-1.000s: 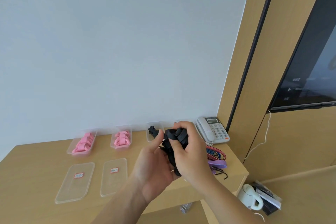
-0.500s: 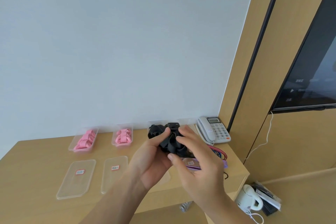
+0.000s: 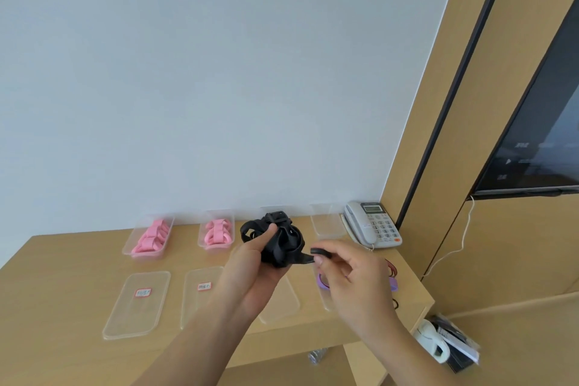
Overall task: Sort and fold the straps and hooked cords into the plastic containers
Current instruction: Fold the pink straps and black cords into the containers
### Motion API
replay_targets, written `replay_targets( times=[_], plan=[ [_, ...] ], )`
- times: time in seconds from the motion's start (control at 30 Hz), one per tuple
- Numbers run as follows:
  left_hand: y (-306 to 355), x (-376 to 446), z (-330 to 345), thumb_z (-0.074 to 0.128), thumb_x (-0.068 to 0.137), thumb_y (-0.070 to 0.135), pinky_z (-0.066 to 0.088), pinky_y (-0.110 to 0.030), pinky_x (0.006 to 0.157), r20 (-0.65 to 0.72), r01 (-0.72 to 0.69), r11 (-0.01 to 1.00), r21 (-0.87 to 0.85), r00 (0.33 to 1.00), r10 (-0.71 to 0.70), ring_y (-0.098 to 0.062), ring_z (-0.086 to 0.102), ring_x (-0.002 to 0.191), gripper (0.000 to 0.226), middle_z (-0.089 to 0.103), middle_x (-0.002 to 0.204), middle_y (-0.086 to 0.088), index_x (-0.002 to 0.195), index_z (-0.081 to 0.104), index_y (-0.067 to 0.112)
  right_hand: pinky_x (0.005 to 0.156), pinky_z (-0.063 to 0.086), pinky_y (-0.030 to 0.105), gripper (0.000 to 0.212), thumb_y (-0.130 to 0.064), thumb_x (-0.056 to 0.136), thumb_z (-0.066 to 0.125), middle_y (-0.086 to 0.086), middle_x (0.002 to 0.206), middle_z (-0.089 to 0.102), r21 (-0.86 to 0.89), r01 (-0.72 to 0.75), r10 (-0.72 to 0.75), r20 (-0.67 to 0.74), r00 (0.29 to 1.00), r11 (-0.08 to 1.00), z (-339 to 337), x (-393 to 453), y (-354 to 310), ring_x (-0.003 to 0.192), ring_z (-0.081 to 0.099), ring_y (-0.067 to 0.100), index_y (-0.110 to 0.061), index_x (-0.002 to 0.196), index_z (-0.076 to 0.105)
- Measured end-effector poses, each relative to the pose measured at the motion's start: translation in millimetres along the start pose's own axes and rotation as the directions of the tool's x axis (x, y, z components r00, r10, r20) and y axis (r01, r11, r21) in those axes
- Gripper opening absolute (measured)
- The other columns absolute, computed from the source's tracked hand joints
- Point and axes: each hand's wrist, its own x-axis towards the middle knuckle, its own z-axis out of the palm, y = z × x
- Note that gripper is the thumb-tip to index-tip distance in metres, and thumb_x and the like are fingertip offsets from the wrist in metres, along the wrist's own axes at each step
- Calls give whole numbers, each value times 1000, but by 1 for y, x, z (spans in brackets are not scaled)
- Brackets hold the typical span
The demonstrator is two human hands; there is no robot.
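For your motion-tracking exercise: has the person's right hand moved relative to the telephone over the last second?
Yes. The right hand has left the black strap bundle and drawn rightward and nearer, pinching the loose strap end, now below the telephone.

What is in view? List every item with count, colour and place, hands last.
black strap bundle: 1, black, held above the table
containers with pink straps: 2, clear, back left of the table
empty container: 1, clear, back, beside the phone
lids: 2 labelled, clear, front left; more partly hidden behind the hands
purple strap: 1, purple, right, behind the right hand
telephone: 1, white, back right corner
screen: 1, dark, right wall
left hand: grips the bundle
right hand: pinches the strap's loose end
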Motion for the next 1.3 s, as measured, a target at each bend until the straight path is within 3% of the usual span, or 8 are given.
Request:
replay_targets(
  times=[0.2, 0.4, 0.53, 0.7, 0.93, 1.0, 1.13, 1.3],
  plan=[
    [6, 1, -30, 57, 102, 8, 46, -54, 111, 52, -121, 955, 270, 992, 111, -31, 72, 112, 26, 75, 119, -14, 127, 64, 6, 69, 58, 23, 38, 2, 80, 79, -14, 81, 75, 129, -92, 102, -72, 992, 987, 37, 12, -6, 72, 74, 11, -35, 88, 72],
    [13, 8, -65, 56, 102, 3, 56, -47, 97, 44, -113, 924, 365, 994, 104, -26, 75, 105, 24, 79, 111, -7, 122, 65, 11, 68, 61, 31, 32, 1, 78, 81, -3, 75, 76, 179, -265, 284, -93, 954, 947, 80, 11, 0, 64, 74, 13, -31, 80, 77],
    [11, 25, -86, 57, 101, 1, 57, -42, 90, -43, -86, 905, 416, 993, 114, -24, 76, 101, 24, 80, 106, -7, 119, 68, 11, 83, 51, 11, 27, -18, 98, 63, -8, 114, 71, 44, -344, 339, 88, 937, 938, 112, 1, 16, 94, 67, -8, -28, 122, 69],
    [-1, 62, -96, 58, 100, 4, 57, -47, 97, -109, 11, 912, 409, 993, 37, -26, 76, 101, 26, 79, 106, -9, 123, 66, 12, 92, 36, 9, 72, -45, 98, 59, -18, 133, 51, -59, -472, 459, 360, 812, 880, 140, 14, 38, 121, 48, -4, -31, 158, 22],
    [-3, 146, -91, 48, 95, 6, 56, -38, 79, -82, 194, 949, 249, 980, -179, -31, 75, 92, 35, 73, 115, -25, 126, 64, 0, 99, 51, 28, 82, -35, 83, 75, -19, 130, 56, -59, -536, 498, 470, 729, 842, 160, 73, 117, 115, 56, -1, -58, 146, 27],
    [-7, 175, -84, 49, 97, 11, 53, -37, 78, -88, 226, 942, 249, 974, -211, -29, 75, 94, 36, 74, 114, -21, 129, 63, 2, 86, 58, 28, 75, -34, 74, 77, -20, 122, 62, -76, -520, 493, 455, 741, 851, 164, 95, 140, 109, 61, 2, -65, 133, 42],
    [-21, 236, -73, 53, 96, 51, 46, -37, 88, -146, 248, 919, 306, 966, -212, -24, 72, 105, 50, 74, 119, -10, 124, 68, 13, 67, 52, 11, 65, -20, 75, 79, -27, 100, 68, -51, -527, 474, 517, 713, 849, 169, 140, 180, 93, 64, -8, -59, 119, 52],
    [-33, 294, -67, 33, 105, 57, 46, -34, 77, -234, 309, 880, 361, 943, -235, -20, 69, 98, 56, 75, 118, -11, 117, 74, 20, 73, 59, 26, 55, -17, 75, 76, -17, 91, 72, -103, -578, 537, 529, 657, 809, 185, 183, 227, 84, 68, -1, -50, 112, 54]
  ],
)
